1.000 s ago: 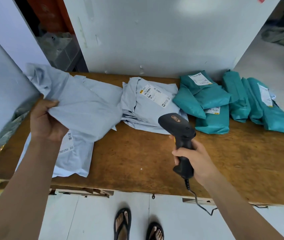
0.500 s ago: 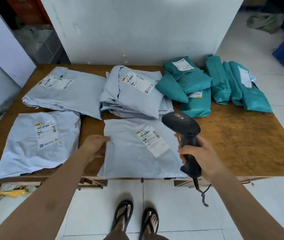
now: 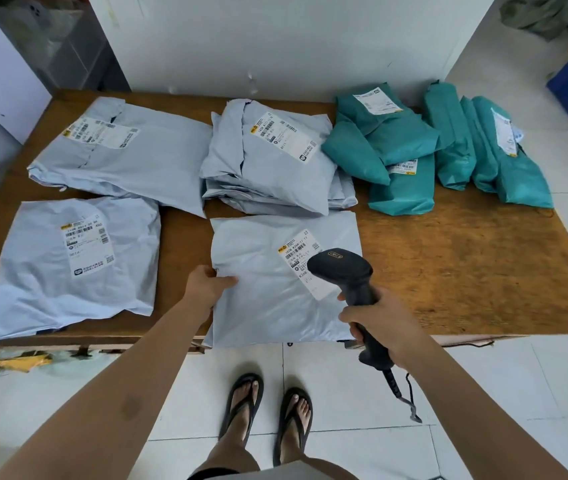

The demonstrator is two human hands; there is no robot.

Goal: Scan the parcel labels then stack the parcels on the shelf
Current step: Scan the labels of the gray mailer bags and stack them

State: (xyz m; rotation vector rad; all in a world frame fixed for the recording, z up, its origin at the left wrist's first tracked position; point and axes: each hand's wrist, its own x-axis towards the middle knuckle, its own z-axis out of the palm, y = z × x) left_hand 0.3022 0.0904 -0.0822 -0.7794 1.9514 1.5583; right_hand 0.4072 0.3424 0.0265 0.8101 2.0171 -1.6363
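A grey parcel bag [image 3: 268, 299] lies flat at the table's front edge, its white label [image 3: 305, 261] facing up. My left hand [image 3: 208, 285] pinches the bag's left edge, thumb on top. My right hand [image 3: 384, 327] grips the handle of a black barcode scanner [image 3: 343, 271], whose head hovers over the lower part of that label. Two more grey parcels lie at the left, one near [image 3: 74, 265] and one far [image 3: 126, 150]. A pile of grey parcels [image 3: 268, 157] sits behind the front one.
Several teal parcels [image 3: 403, 154] lie at the back right of the wooden table [image 3: 466, 271]. A white wall panel [image 3: 275, 46] stands behind the table. The scanner's cable [image 3: 403, 393] hangs below my right hand. My feet in sandals [image 3: 265, 414] stand on the tiled floor.
One second ago my left hand held a grey parcel up at the left; that parcel now lies flat in front of me. The scanner has moved over its label.
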